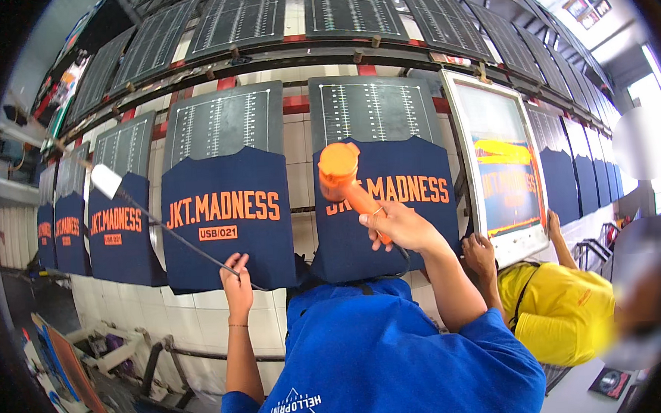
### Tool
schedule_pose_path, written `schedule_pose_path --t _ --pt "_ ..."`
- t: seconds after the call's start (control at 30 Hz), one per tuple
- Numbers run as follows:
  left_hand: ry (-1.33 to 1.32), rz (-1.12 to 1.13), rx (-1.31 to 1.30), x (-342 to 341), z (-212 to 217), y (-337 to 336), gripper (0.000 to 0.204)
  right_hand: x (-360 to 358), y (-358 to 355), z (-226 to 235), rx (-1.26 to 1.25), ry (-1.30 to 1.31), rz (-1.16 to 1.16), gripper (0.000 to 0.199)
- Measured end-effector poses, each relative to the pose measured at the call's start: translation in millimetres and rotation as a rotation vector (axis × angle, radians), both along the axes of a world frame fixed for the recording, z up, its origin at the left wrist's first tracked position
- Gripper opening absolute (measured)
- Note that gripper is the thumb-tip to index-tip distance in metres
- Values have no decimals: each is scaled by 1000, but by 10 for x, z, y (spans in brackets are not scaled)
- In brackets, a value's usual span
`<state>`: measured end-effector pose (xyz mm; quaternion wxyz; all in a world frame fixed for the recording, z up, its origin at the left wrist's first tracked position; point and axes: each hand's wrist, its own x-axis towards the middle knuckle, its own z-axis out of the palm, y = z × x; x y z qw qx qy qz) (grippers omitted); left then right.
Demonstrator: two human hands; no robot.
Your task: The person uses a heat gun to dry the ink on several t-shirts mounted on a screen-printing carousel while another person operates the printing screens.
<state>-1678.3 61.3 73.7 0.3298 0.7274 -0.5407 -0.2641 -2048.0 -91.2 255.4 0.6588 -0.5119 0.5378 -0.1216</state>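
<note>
My right hand (402, 227) is wrapped round the handle of an orange hair dryer (339, 163). The dryer's round head hangs over a navy shirt (381, 243) with orange lettering, hiding part of the print. That shirt lies flat on a dark board (372, 103) marked with white rulers. At the left, my left hand (236, 280) is closed on a black cord (190, 244). The cord slants up and left to a white cylinder (106, 181) and crosses the lower part of a second navy printed shirt (224, 173) on its own board.
To the right, a co-worker in a yellow shirt (553, 311) has both hands at a white-framed printing screen (454, 118) with orange ink. More boards with navy shirts (118, 217) stand in the row on both sides. A second row of bare boards (235, 21) runs behind a metal rail.
</note>
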Motion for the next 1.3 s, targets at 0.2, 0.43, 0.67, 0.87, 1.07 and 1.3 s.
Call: schedule_pose_path --t 0.2,0.43,0.67,0.87,1.07,1.3 --pt "-356 325 -110 -212 -397 -79 43 -141 -311 -66 15 -12 29 41" --pt "-439 407 -119 -295 -448 -153 41 -96 -358 -139 23 -30 33 35" --pt "-448 448 -120 -276 -494 -161 40 -173 -201 -113 71 -12 118 34" --pt "-454 449 -125 -266 -520 -172 37 -120 -29 -143 102 -76 116 34" --pt "-454 457 -118 -274 -502 -181 37 -165 -6 -94 87 -15 154 33" --pt "-476 460 -119 -281 -509 -183 36 -215 -135 -192 13 -43 38 31"
